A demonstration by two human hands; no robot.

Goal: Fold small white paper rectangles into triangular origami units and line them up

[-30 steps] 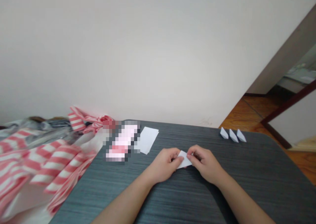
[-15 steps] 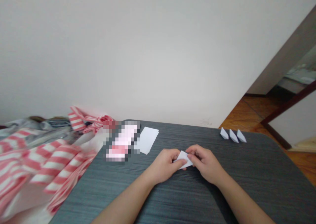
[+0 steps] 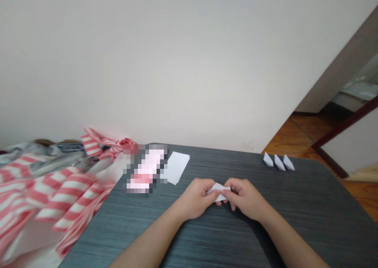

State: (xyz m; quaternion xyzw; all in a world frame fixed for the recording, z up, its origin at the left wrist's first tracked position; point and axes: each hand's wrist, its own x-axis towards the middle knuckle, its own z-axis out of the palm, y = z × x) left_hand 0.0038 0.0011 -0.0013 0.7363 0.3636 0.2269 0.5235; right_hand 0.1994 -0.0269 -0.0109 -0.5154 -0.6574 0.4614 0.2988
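Between my two hands is a small piece of folded white paper point(image 3: 219, 187), held over the dark table. My left hand point(image 3: 198, 197) grips its left side, with the thumb lying on the upper face. My right hand point(image 3: 244, 197) pinches it from the right, its thumb meeting the left thumb near the middle. Fingers of both hands curl underneath, so the paper's lower side is hidden. Three folded white paper pieces point(image 3: 279, 162) with pointed ends stand in a row at the table's far right.
A small stack of white paper sheets point(image 3: 177, 167) lies left of my hands. Beside it is a pixelated pinkish object point(image 3: 147, 167). The dark table point(image 3: 295, 209) reaches to the wall. Red-and-white striped cloth point(image 3: 59, 201) is heaped at the left.
My right thumb has moved down and left onto the paper's middle, and the right fingers have shifted beneath it. The paper's upper point looks lower and flatter. My left hand has barely moved.
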